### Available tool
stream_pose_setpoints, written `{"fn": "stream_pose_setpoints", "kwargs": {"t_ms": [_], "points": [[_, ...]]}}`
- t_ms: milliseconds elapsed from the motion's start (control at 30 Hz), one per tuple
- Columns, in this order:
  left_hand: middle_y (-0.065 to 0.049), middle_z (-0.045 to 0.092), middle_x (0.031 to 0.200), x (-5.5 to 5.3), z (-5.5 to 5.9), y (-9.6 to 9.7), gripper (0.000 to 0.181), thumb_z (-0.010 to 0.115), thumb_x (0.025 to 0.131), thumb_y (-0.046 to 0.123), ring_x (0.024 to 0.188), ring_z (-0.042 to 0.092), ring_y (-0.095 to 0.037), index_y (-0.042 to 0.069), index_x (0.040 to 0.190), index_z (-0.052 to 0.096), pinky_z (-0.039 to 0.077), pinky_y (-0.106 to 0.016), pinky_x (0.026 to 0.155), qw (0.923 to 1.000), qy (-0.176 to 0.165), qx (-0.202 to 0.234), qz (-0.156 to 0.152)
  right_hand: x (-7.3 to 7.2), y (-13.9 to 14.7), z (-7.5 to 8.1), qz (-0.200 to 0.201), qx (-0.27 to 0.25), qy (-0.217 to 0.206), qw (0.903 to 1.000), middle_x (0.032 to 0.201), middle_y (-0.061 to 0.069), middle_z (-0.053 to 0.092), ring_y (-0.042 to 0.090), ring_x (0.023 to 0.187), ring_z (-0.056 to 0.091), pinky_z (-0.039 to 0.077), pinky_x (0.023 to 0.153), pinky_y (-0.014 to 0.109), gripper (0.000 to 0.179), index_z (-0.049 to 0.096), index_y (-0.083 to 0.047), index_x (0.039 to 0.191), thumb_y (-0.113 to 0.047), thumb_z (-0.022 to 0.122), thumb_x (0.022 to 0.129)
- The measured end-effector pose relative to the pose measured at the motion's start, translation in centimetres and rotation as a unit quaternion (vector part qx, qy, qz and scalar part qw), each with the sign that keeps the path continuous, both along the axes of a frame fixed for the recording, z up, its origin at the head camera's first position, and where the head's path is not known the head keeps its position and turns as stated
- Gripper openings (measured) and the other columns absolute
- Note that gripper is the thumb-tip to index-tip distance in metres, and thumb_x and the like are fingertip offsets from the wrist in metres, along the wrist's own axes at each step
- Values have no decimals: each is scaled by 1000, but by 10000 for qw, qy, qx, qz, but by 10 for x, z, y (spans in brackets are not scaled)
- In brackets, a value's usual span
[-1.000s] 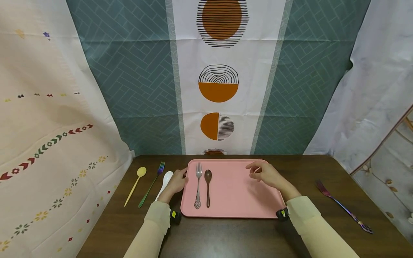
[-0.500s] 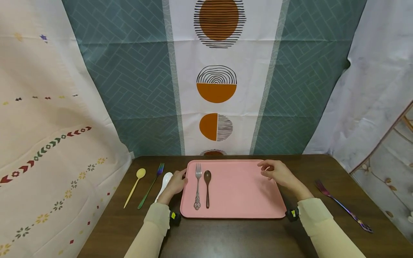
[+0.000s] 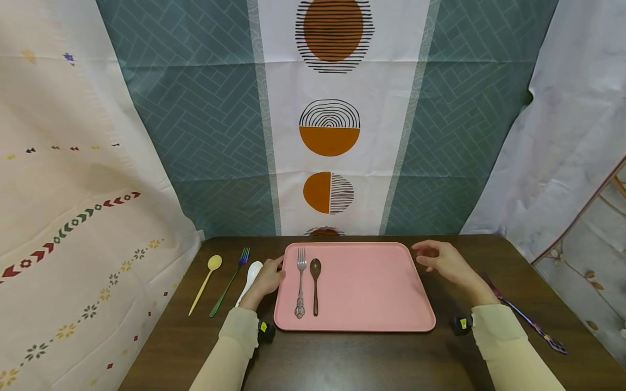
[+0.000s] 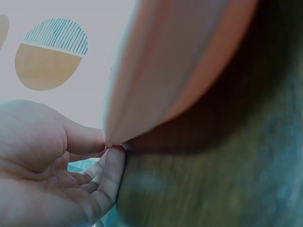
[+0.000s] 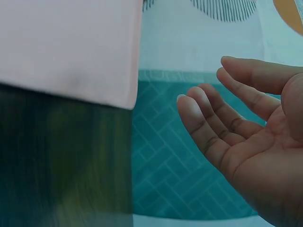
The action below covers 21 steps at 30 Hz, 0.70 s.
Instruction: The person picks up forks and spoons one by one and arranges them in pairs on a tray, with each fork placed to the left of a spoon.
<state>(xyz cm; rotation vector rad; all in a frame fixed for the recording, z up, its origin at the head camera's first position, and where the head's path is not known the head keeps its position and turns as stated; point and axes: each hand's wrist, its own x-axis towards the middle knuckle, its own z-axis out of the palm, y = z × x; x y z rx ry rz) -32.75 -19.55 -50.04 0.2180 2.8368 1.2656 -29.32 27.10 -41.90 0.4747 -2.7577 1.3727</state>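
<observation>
A pink tray (image 3: pixel 369 288) lies on the dark wooden table. On its left part, side by side, are a silver fork (image 3: pixel 300 282) with an ornate handle and a brown spoon (image 3: pixel 315 269). My left hand (image 3: pixel 266 278) pinches the tray's left edge; the left wrist view has the thumb and fingertips (image 4: pixel 115 163) meeting at the rim. Just left of that hand a white spoon (image 3: pixel 254 270) is partly covered by the wrist. Past the tray's right edge, my right hand (image 3: pixel 444 264) hovers above the table with loosely bent fingers (image 5: pixel 191 113) and nothing in its grasp.
Farther left lie a yellow spoon (image 3: pixel 213 263) and a rainbow-coloured fork (image 3: pixel 229 283). A purple-blue fork (image 3: pixel 533 325) lies at the right, its head partly behind the right forearm. Patterned cloth (image 3: pixel 332 108) hangs along the table's far edge.
My right hand has moved rightward, from above the tray to beyond its right edge. The left hand stays at the tray's left edge, and the tray and cutlery keep their places.
</observation>
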Motion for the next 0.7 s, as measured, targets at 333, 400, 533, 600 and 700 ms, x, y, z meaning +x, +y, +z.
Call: {"fn": "stream_pose_setpoints", "kwargs": {"t_ms": [333,400,533,600,700], "points": [[-29,52,128,0,-1,0,53,52,100,1,113,51,-39,-8,151,46,45,-56,96,10000,-25,-59,48,7,28,10,-122,193,59,9997,111,23,68,21,95,65,59,72,34,36,61,11,131,-4,66,99],[-29,52,128,-1,-1,0,53,52,100,1,113,51,-39,-8,152,46,46,-56,96,10000,-27,-50,50,9,34,11,-161,225,1,9996,113,23,68,20,95,65,59,73,34,37,60,11,133,-6,65,100],[-28,52,127,-1,-2,0,53,52,100,1,111,52,-39,-7,152,45,46,-55,95,10000,-28,-65,46,12,47,14,-205,353,-115,9991,115,22,68,16,92,65,57,74,33,39,58,10,136,-9,64,102],[-28,52,127,0,-2,1,53,52,100,1,111,52,-39,-7,152,45,46,-55,95,10000,-27,-74,46,14,54,15,-241,448,-128,9986,116,22,68,13,88,66,57,73,31,40,58,10,136,-10,64,102],[-28,53,126,0,0,1,53,52,100,1,111,52,-39,-7,152,45,46,-55,95,9999,-10,-114,43,16,64,17,-311,396,-147,9986,115,22,68,8,86,65,57,72,30,41,57,12,137,-10,63,102]]}}
